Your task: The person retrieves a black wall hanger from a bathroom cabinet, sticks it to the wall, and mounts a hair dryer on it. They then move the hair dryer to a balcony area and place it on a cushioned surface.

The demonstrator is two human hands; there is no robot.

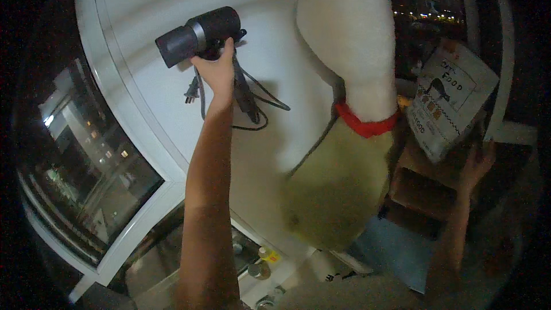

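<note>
The left hand is raised high against a white wall, its fingers wrapped around the handle of a dark hair dryer whose barrel points toward the upper left of the view. From the grip the dryer's black cord hangs in loose loops down the wall, and its plug dangles just left of the wrist. Right of the dryer, well apart from it, a large plush toy leans upright against the same wall — pale cream head at the top, a red collar around the neck, a yellowish body below. The right hand reaches up at the right side of the view in deep shade; it seems to be closed on the lower edge of a printed paper bag showing an animal picture, though the dimness makes the hold hard to judge. Beneath the bag stands a brown cardboard box. A dark window fills the left side — city lights show in the glass — and a small yellow-capped bottle sits low near the bottom edge.
</note>
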